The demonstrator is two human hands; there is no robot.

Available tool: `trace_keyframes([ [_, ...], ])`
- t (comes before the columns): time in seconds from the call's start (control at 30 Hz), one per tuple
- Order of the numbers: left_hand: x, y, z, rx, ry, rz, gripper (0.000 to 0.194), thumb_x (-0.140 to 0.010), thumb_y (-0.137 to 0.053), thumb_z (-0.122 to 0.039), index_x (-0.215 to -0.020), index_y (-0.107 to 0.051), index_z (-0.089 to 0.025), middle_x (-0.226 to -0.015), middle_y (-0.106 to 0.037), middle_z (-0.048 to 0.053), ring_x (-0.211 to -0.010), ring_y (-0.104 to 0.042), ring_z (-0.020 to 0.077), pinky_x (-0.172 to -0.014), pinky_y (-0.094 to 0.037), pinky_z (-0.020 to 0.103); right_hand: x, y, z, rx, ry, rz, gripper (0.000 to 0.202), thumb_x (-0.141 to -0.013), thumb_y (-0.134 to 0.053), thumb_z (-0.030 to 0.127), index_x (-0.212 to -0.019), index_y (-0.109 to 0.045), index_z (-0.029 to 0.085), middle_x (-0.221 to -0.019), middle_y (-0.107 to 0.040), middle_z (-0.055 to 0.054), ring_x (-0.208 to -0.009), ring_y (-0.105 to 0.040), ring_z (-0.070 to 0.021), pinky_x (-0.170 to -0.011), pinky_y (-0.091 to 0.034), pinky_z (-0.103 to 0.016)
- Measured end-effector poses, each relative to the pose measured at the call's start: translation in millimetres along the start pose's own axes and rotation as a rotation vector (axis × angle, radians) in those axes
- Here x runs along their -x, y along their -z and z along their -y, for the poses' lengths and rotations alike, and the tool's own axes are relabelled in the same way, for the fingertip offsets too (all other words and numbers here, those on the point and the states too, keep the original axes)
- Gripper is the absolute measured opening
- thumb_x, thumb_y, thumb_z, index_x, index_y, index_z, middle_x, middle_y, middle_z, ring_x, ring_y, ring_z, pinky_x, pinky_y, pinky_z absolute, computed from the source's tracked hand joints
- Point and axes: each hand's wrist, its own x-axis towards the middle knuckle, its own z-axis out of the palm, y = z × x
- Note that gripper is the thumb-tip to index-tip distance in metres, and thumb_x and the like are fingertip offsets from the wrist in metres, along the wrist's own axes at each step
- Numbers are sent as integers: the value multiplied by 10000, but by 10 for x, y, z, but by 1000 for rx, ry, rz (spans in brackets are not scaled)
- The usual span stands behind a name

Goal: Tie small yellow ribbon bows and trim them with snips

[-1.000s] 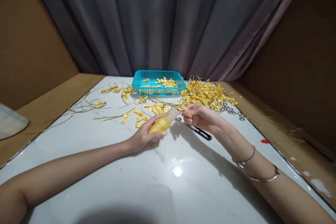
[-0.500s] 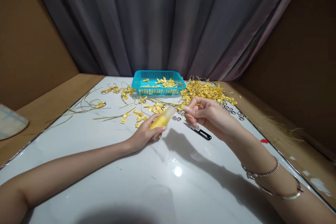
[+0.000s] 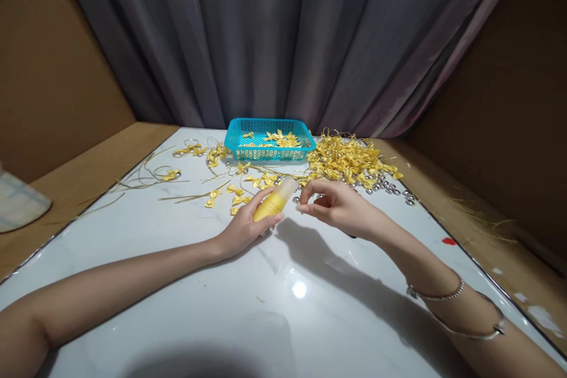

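My left hand (image 3: 239,231) is wrapped around a roll of yellow ribbon (image 3: 270,207) wound on a pale, translucent tube, which tilts up to the right. Just right of the tube's tip, my right hand (image 3: 345,207) has thumb and forefinger pinched together. Whatever lies between those fingertips is too small to make out. Loose yellow ribbon bows (image 3: 238,191) lie on the white tabletop (image 3: 190,313) beyond my left hand. Small round silver pieces (image 3: 390,187) are scattered past my right hand. Black thread snips are almost wholly hidden beneath the right hand.
A turquoise basket (image 3: 271,153) with some bows in it stands at the back. Beside it on the right is a heap of yellow bows with gold cords (image 3: 348,156). More gold cords (image 3: 146,174) trail off to the left. A grey curtain (image 3: 257,41) hangs behind.
My right hand has moved left and slightly down, closer to the ribbon roll, and now covers the snips seen before. My left hand keeps its hold almost in place.
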Motion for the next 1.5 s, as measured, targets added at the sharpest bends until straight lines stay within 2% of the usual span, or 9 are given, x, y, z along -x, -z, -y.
trace_keyframes([
  [0.13,-6,10,1,-32,-17,-15,587,-743,-644,-367,-1277,-433,-245,-828,-593,21,-596,-485,118,-549,-376,235,18,-66,19,227,138,-64,55,-797,-561,233,-831,-559,190,-601,-540,29,-440,-403,-74,-482,-303,-232],
  [0.23,-2,16,-10,-74,-40,-16,579,-737,-651,-351,-1268,-449,-237,-922,-616,46,-729,-543,172,-616,-406,254,40,-125,19,394,211,-93,186,-809,-515,180,-990,-556,195,-519,-468,56,-443,-391,-86,-497,-285,-224],
  [0.37,8,15,-35,-194,-79,-23,538,-753,-636,-351,-1247,-462,-229,-1080,-597,59,-899,-549,218,-725,-417,282,57,-191,16,617,160,-66,296,-815,-460,154,-1096,-536,207,-483,-408,59,-434,-372,-99,-482,-223,-226],
  [0.73,5,15,-46,-329,-114,41,542,-787,-600,-387,-1268,-421,-213,-1132,-584,64,-969,-536,227,-817,-408,307,42,-232,-16,840,133,7,105,-812,-515,264,-849,-564,179,-565,-546,-5,-462,-394,-105,-476,-181,-237],
  [0.87,13,7,-20,-262,-82,25,490,-791,-598,-400,-1222,-453,-219,-885,-601,23,-733,-533,157,-650,-413,256,28,-243,-33,710,121,-25,57,-800,-526,219,-827,-550,174,-576,-564,1,-485,-453,-111,-482,-221,-225],
  [1.0,0,-6,8,2,-7,52,441,-813,-573,-405,-1189,-441,-217,-631,-453,-55,-496,-388,75,-460,-309,189,-8,-280,-77,485,127,-19,91,-803,-496,170,-883,-538,177,-585,-587,13,-512,-510,-117,-506,-298,-216],
  [1.17,-9,-17,-2,162,16,44,386,-818,-578,-381,-1132,-437,-207,-608,-447,-66,-444,-326,46,-406,-258,166,-64,-340,-156,104,67,-30,49,-806,-509,228,-813,-527,182,-590,-586,22,-476,-530,-103,-497,-375,-215],
  [1.3,2,-12,-3,183,0,29,390,-820,-579,-388,-1137,-432,-215,-615,-464,-67,-427,-325,40,-384,-249,160,-95,-361,-191,-183,-17,-20,125,-793,-542,303,-797,-506,183,-584,-554,36,-402,-492,-80,-419,-366,-202],
  [1.5,11,-13,0,178,-12,36,401,-822,-579,-387,-1152,-428,-217,-598,-462,-69,-433,-345,49,-389,-269,165,-83,-350,-130,-297,-13,-128,194,-776,-568,344,-707,-491,180,-540,-448,59,-417,-384,-56,-380,-276,-180],
])
